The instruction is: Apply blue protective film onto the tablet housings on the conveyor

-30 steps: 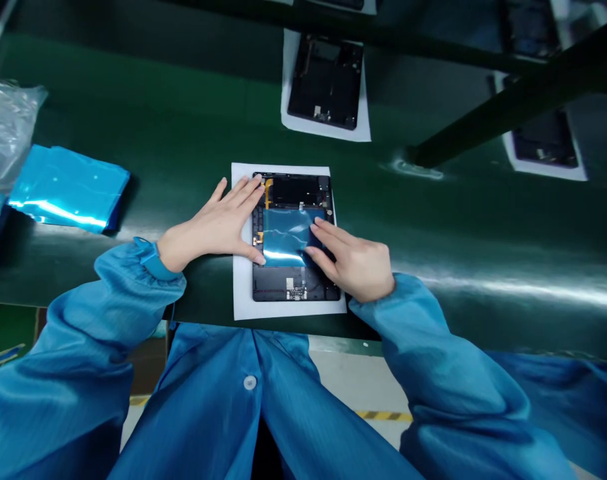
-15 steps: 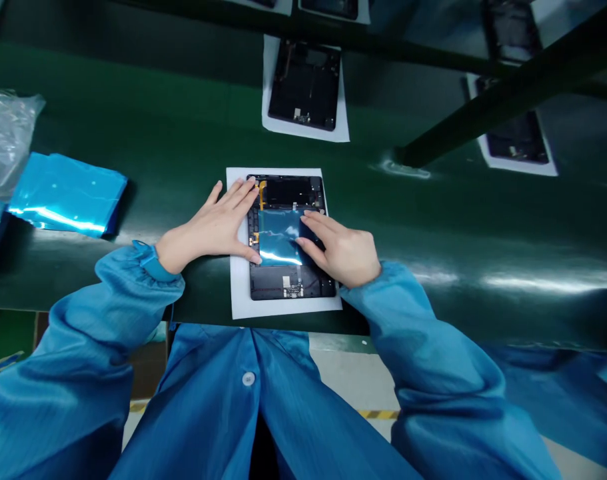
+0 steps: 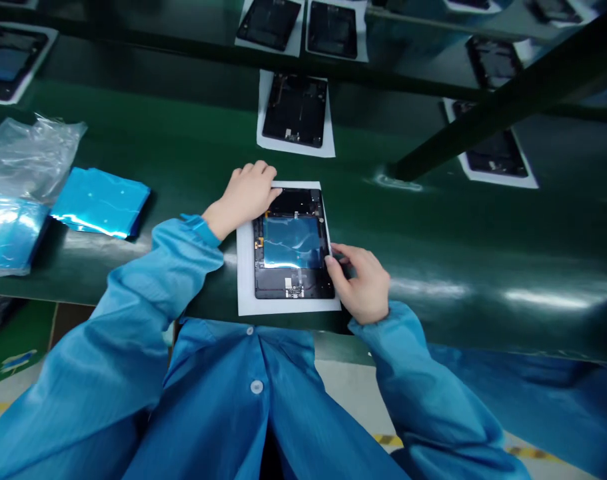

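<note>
A black tablet housing (image 3: pixel 273 283) lies face up on a white sheet (image 3: pixel 246 293) in front of me, its inner parts bare. Across its middle sits a shiny blue film rectangle (image 3: pixel 292 241), lying flat inside the frame. My left hand (image 3: pixel 250 191) grips the housing at its upper left corner, with the thumb on top and the fingers curled beyond the far edge. At the lower right side, my right hand (image 3: pixel 362 280) pinches the housing's edge between thumb and fingers; some of those fingertips are hidden.
To the left lies a stack of blue film pieces (image 3: pixel 102 202), beside a clear plastic bag (image 3: pixel 30 157) with more blue film. Another tablet housing (image 3: pixel 296 110) on paper sits farther back. A dark slanted post (image 3: pixel 448 137) rises at the right from the green bench (image 3: pixel 183 133).
My left hand has gone from lying spread over the film's left side to the housing's top corner. My right hand has left the film and moved to the right edge. The view has shifted.
</note>
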The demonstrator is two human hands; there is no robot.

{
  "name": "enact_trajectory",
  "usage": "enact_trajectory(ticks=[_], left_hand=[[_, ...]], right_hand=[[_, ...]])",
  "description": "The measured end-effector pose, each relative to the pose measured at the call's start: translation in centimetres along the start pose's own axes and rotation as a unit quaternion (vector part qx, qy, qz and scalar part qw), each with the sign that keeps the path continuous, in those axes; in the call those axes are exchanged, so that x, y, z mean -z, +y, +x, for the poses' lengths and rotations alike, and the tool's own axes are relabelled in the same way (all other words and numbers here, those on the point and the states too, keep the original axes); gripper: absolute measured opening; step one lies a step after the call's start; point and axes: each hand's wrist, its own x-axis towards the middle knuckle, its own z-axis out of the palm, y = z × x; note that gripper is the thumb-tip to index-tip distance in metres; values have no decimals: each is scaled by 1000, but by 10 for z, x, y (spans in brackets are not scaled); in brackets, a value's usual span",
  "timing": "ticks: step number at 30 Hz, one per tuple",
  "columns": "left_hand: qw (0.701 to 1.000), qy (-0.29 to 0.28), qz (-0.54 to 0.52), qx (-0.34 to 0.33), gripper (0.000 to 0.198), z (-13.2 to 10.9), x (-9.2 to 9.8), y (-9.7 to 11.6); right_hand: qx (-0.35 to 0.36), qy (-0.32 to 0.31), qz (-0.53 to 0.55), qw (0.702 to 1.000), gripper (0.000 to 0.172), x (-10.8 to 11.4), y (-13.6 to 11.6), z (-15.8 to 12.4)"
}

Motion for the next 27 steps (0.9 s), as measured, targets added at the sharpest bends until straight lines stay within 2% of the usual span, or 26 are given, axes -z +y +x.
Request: enact_trajectory(ticks=[3, 5, 9, 12, 14, 15, 17, 19, 21, 23, 25, 27], left_hand=[[999, -15, 30, 4, 37, 22, -8, 6], [999, -30, 29, -12, 32, 29, -10, 3], [998, -40, 14, -37, 25, 23, -4, -9], [999, -16, 1, -41, 30, 12, 9, -12], [999, 16, -13, -41, 32, 6, 20, -12], [998, 40, -24, -42, 31, 4, 26, -12], [993, 96, -54, -46, 28, 4, 39, -14], [985, 140, -87, -48, 26, 8, 49, -19], [978, 171, -112, -41, 25, 17, 55, -29], [965, 228, -133, -8, 28, 28, 54, -44], [944, 288, -148, 58, 36, 42, 47, -61], [933, 296, -144, 142, 41, 55, 35, -76]], right_hand=[[-4, -14, -8, 1000, 37, -16, 6, -1], [-2, -17, -14, 1000, 39, -22, 8, -4], [-16, -1, -8, 1000, 45, -27, 8, -9], [-83, 5, 47, 995, 64, -23, 8, -4], [-150, -27, 139, 979, 67, -16, 10, 6], [-174, -53, 191, 965, 61, -13, 11, 12], [-196, -102, 272, 937, 44, -8, 13, 26], [-192, -117, 302, 926, 42, -7, 14, 41], [-188, -97, 303, 929, 42, -12, 16, 58], [-190, -56, 297, 934, 42, -21, 22, 80], [-193, -4, 279, 940, 43, -33, 35, 111], [-199, 50, 252, 946, 43, -43, 54, 151]])
